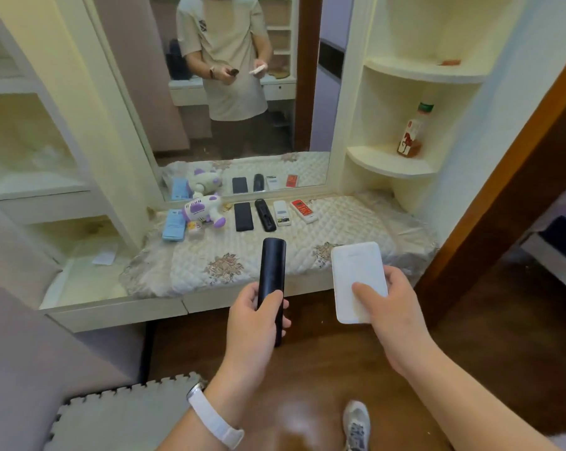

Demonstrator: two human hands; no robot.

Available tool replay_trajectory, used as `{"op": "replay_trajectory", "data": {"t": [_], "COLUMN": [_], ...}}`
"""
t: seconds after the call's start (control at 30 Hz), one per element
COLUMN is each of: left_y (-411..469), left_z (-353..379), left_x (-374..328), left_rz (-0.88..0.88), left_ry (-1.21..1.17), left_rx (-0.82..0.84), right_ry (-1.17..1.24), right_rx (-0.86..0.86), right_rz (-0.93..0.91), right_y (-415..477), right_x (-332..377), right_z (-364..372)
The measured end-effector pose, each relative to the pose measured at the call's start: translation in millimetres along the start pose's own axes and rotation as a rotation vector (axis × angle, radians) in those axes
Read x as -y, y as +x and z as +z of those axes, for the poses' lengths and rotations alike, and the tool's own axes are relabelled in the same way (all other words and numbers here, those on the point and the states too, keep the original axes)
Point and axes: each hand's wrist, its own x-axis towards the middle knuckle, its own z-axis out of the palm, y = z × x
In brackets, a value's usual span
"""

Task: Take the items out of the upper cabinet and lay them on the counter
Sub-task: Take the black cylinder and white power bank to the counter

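Where the left hand [255, 317] grips, the black remote [273, 262] is covered.

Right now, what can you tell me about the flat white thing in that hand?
The flat white rectangular slab has rounded corners and a smooth face that looks like plastic; it may be a power bank. The right hand grips its near end, thumb on top, fingers curled round its edge. It hangs in the air, far end toward the quilted counter.
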Motion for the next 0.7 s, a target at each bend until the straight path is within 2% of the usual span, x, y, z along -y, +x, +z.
{"op": "replay_trajectory", "data": {"t": [0.5, 0.7], "left_y": [147.5, 178.0], "left_z": [206.3, 246.8], "left_x": [-14.0, -18.2], "left_rz": [-0.047, -0.057], "left_ry": [0.109, 0.176], "left_rx": [-0.043, -0.095], "right_ry": [0.11, 0.158], "right_rx": [0.083, 0.099], "right_rz": [0.098, 0.134], "right_y": [236.9, 295.5], "right_x": [-21.9, -26.3], "right_z": [-92.0, -111.9]}}
